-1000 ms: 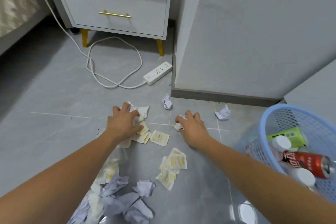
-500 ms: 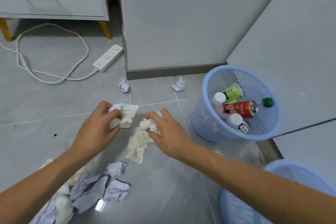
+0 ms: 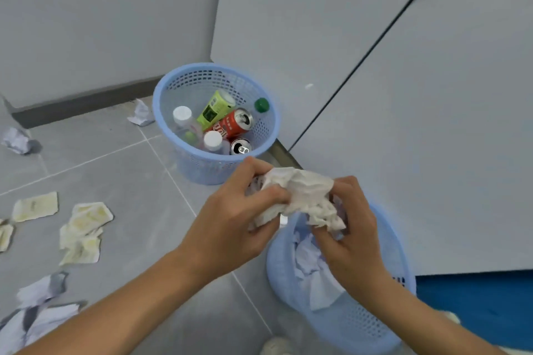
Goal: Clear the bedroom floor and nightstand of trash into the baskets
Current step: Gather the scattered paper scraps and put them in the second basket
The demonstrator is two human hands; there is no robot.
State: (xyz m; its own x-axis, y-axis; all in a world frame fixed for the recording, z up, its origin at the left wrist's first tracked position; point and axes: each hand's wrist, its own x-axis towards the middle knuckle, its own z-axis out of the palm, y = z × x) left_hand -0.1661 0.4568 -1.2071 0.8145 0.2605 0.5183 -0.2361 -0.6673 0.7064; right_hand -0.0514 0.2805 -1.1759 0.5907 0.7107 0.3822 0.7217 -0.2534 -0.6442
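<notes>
Holding a wad of crumpled white tissue paper (image 3: 300, 196) between both hands — the left hand (image 3: 230, 228) has its fingers curled round the wad's left end with the thumb pressed on top, and the right hand (image 3: 352, 242) pinches the right end from the other side. So both are closed on the same bunch, and it hangs right over the rim of the nearer pale blue perforated plastic basket (image 3: 372, 323), which already has white crumpled paper (image 3: 311, 268) lying inside.

Just beyond the hands sits a second pale blue perforated basket (image 3: 202, 167), up against the grey wall panel (image 3: 317, 23). That one holds a red drinks can (image 3: 230, 125) lying on its side, another can's silver top (image 3: 240, 147), a lime-green carton (image 3: 215, 109), two clear bottles with white caps (image 3: 182, 114) and a bottle with a green cap (image 3: 262, 104).

Further out on the grey tiled floor (image 3: 115, 170) there's still plenty — yellowish flat sachet wrappers (image 3: 83, 230) off to the left, crumpled white-and-grey paper scraps (image 3: 40, 308) at the bottom left, one small paper ball (image 3: 141, 117) touching or nearly touching the far basket, and another paper ball (image 3: 17, 140) at the left edge.
</notes>
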